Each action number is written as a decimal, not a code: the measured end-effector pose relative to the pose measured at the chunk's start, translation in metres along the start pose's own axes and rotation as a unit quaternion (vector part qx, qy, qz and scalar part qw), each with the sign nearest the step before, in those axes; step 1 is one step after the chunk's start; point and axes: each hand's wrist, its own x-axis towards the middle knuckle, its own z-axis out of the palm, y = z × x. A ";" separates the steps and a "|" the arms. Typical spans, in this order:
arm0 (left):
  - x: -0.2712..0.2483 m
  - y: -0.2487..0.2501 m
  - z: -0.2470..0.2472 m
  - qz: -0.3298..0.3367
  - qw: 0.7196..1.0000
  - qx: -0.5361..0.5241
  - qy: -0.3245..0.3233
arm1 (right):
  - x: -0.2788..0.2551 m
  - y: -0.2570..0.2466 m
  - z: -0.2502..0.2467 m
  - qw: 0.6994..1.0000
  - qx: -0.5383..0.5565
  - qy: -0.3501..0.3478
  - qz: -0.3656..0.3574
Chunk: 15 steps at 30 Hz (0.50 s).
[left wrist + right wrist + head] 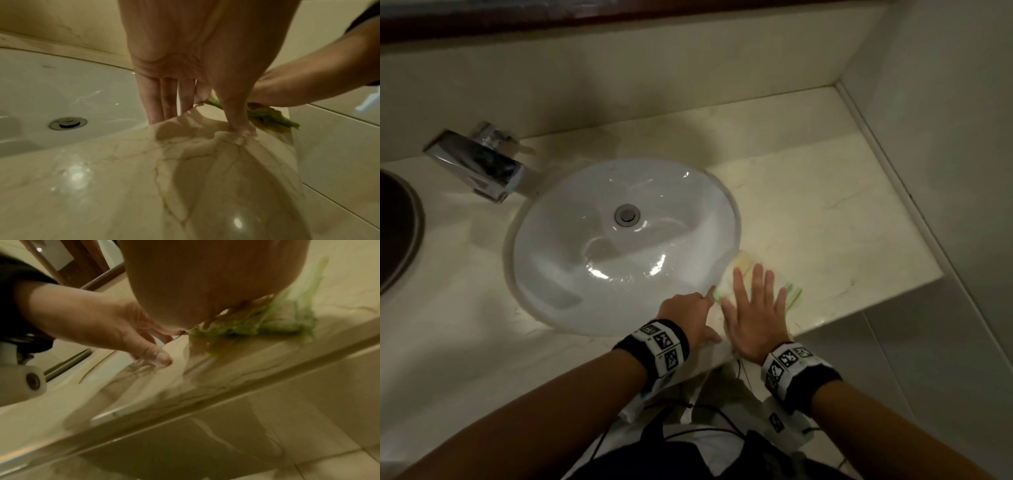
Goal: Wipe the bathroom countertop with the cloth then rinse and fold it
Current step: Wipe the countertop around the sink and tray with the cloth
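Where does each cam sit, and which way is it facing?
Head: above, looking down at the sink and countertop; both forearms, the left hand and the right hand flat on the cloth.
Left wrist: under the left palm, looking along the fingers toward the basin; right forearm crosses.
Right wrist: under the right palm, facing the counter's front edge; left hand shows.
Shared: cloth and countertop in all three.

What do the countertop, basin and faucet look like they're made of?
Countertop: looks like polished cream marble or a lookalike; thin brownish veins, glossy light reflections.
Basin: probably glazed white ceramic; smooth, sharp highlights.
Faucet: chrome-finished metal, judging by its mirror-like faces.
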 end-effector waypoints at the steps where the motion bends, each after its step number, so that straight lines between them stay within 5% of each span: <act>1: 0.000 0.000 0.000 0.000 1.000 0.001 0.004 | 0.000 0.003 -0.001 1.000 0.002 -0.002 -0.008; 7: 0.001 0.003 -0.001 -0.016 1.000 -0.002 -0.009 | 0.010 0.013 0.000 0.999 -0.007 0.024 -0.025; 15: -0.002 0.009 -0.004 -0.064 0.997 -0.014 -0.038 | 0.098 0.074 -0.051 0.996 -0.036 0.005 -0.080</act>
